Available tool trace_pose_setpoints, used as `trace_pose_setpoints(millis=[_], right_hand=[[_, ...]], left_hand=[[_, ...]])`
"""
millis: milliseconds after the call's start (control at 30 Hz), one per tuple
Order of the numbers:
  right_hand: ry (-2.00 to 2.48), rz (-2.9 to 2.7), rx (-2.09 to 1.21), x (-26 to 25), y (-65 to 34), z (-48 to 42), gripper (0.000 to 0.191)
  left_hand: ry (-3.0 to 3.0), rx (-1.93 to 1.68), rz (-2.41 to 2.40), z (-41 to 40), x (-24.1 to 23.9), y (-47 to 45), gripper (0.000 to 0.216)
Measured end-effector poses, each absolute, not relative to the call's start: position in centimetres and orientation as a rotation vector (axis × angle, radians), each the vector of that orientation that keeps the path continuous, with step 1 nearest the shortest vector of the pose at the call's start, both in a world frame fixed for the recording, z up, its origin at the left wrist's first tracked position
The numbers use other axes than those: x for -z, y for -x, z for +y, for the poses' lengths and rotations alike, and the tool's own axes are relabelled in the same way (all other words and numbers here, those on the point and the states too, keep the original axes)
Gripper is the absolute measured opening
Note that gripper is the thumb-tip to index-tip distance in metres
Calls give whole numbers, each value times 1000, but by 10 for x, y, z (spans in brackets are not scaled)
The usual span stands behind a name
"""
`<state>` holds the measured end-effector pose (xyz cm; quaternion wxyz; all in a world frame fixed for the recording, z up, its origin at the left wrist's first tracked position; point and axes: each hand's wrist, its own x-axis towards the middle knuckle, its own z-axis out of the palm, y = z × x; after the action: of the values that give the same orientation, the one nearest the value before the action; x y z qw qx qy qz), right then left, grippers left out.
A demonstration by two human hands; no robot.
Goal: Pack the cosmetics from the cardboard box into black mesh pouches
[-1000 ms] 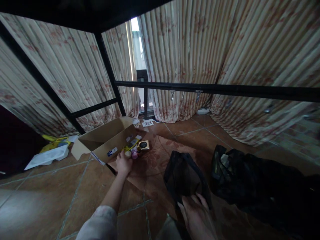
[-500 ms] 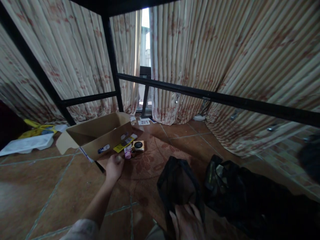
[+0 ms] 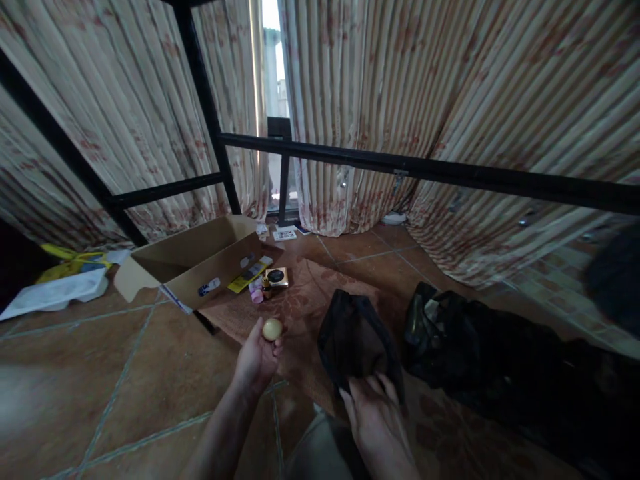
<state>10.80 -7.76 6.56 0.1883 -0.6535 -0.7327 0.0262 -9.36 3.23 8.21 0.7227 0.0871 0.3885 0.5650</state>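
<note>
My left hand [image 3: 257, 360] is closed round a small round cream-coloured jar [image 3: 272, 329], held above the floor rug [image 3: 305, 320]. My right hand [image 3: 373, 417] grips the near edge of a small black bag [image 3: 356, 343] that stands on the rug. Farther off, a pink-capped item [image 3: 257, 296], a small bottle [image 3: 267, 287] and a gold box with a black disc [image 3: 277, 277] sit by an open cardboard box [image 3: 193, 260] lying on its side.
A larger black bag [image 3: 480, 340] lies to the right. A black metal frame [image 3: 400, 170] crosses in front of striped curtains [image 3: 450, 100]. White and yellow packaging [image 3: 60, 287] lies at the left on the tiled floor [image 3: 115, 373].
My left hand picked the cream jar from the items by the cardboard box and drew it back toward me. My right hand stayed on the small black bag.
</note>
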Motion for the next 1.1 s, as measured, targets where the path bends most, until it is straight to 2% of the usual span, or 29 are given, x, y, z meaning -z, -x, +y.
trace_pose_setpoints(millis=[200, 500, 733, 933, 1100], right_hand=[[1918, -2056, -55, -68, -106, -83, 25], [2037, -2059, -96, -76, -99, -86, 28], [2041, -2054, -133, -78, -97, -87, 27], [2049, -2042, -128, -77, -98, -87, 26], [2041, -2039, -133, -75, -98, -86, 24]], left_hand=[[-211, -1142, 616, 19, -115, 76, 27], [-361, -1009, 522, -3, -131, 64, 33], [-549, -1069, 551, -9, -136, 58, 24], [-1065, -1183, 740, -14, -138, 56, 45], [-1241, -1233, 837, -19, -148, 54, 47]])
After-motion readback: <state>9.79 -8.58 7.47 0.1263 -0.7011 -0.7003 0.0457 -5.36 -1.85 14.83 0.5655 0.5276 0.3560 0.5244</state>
